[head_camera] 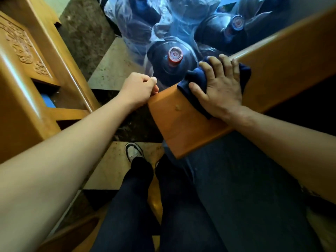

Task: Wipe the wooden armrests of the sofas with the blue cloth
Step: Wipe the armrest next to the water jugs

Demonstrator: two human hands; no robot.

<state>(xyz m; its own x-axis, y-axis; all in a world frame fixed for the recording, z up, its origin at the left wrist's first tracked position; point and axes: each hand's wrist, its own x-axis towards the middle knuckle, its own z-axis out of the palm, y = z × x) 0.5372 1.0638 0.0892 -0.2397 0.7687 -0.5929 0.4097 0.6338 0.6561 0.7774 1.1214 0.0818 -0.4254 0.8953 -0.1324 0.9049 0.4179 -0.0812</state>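
Observation:
A broad wooden armrest [183, 124] runs from the lower middle up to the top right. The dark blue cloth [192, 79] lies bunched on its top near the front end. My right hand [221, 90] lies spread on the cloth, fingers straight and pressing it down onto the wood. My left hand [141, 88] is at the armrest's left front corner, fingers curled; whether it holds the edge is hidden. A small blemish [177, 107] marks the wood in front of the cloth.
Several large water bottles in plastic wrap [174, 55] stand on the floor beyond the armrest. A carved wooden sofa [25, 70] fills the left side. My legs and a shoe [133, 151] are on the tiled floor below.

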